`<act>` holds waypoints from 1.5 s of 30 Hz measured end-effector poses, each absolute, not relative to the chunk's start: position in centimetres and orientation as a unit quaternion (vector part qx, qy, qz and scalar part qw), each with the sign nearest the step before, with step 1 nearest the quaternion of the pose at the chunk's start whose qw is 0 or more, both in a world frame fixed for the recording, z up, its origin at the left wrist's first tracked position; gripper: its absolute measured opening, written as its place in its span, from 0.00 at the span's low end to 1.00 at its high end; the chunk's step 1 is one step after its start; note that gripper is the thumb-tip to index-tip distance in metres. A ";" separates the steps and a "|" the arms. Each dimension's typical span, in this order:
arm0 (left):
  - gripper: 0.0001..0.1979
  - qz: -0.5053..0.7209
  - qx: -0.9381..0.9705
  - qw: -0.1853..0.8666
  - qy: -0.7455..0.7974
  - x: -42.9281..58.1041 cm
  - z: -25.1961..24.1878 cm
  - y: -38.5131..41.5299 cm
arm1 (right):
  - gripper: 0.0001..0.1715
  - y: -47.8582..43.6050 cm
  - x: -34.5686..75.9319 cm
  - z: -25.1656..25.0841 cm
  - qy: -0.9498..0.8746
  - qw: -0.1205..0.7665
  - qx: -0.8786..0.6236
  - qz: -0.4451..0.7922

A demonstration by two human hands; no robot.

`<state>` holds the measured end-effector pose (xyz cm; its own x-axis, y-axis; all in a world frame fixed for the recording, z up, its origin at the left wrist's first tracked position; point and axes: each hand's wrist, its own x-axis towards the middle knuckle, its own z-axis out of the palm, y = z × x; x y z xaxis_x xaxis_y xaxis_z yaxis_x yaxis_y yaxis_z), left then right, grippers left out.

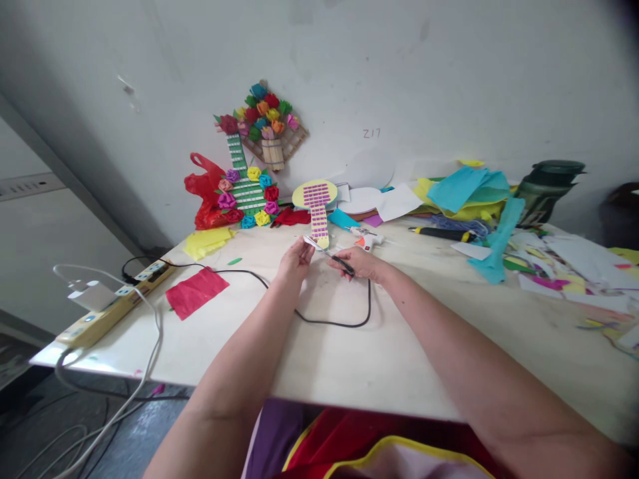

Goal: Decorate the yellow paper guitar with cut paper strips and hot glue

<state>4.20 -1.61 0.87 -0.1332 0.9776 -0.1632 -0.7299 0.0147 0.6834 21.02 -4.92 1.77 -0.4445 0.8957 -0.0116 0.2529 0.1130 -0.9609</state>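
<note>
My right hand [365, 262] is closed around the black handles of a pair of scissors [344, 265], whose blades point left toward my other hand. My left hand [297, 259] pinches a small white piece [310, 241], which looks like paper, at the blade tips. Whether the blades touch it is too small to tell. Just beyond both hands lies a yellow paddle-shaped craft piece [299, 196] with purple and white rows on it. A white and orange glue gun [368, 241] rests behind my right hand.
A black cable [332, 324] loops below my hands from the power strip [94, 326] at left. Red paper [197, 293] lies nearby. Flower crafts [249, 193] stand by the wall. At right are a box cutter [442, 233], paper scraps [579, 259] and a dark bottle [546, 193].
</note>
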 end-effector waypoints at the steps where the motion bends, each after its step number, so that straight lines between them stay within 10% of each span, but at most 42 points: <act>1: 0.04 0.678 0.181 0.631 0.331 4.2 0.9 -1.6 | 0.20 -5.0 21.0 1.8 -0.676 0.312 -0.427 0.513; 45: 0.03 0.688 0.164 0.627 0.325 4.9 1.4 -2.3 | 0.21 -5.3 21.0 2.3 -0.683 0.333 -0.410 0.505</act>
<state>4.89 -2.27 1.40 -0.1587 0.9706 -0.1810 -0.7572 -0.0020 0.6532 20.97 -5.35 2.33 -0.4422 0.8960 0.0408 0.2230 0.1539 -0.9626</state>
